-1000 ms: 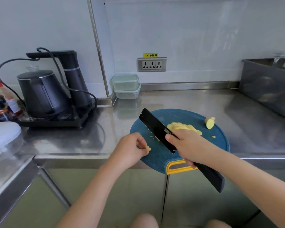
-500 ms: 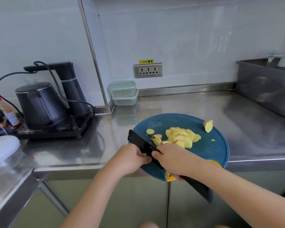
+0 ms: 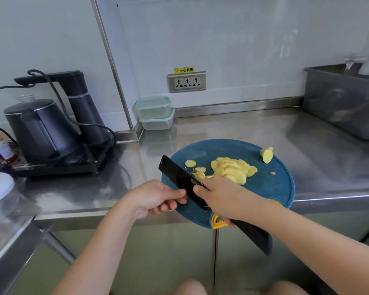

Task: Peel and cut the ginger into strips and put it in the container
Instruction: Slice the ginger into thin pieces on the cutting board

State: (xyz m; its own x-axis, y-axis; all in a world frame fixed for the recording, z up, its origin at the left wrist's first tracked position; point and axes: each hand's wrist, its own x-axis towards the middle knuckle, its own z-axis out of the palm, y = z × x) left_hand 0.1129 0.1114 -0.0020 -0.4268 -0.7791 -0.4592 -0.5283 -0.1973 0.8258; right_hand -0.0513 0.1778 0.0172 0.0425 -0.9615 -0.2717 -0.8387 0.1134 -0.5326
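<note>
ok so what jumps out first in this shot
The black knife, gripped by the right hand, slants across the near-left of the round blue cutting board. Behind the blade sits a pile of pale yellow ginger slices mid-board, with the left hand curled beside the blade.

A person's left hand (image 3: 156,198) and right hand (image 3: 222,199), both bare, as seen from a head-worn camera; the fingers are slender and smooth, and the nails are too small to make out. The left forearm (image 3: 107,248) and right forearm (image 3: 307,237) are likewise bare along all their visible length, slim and smooth up to the edge of the picture. Two bare, rounded knees (image 3: 190,287) show at the bottom edge, with any clothing out of view.
</note>
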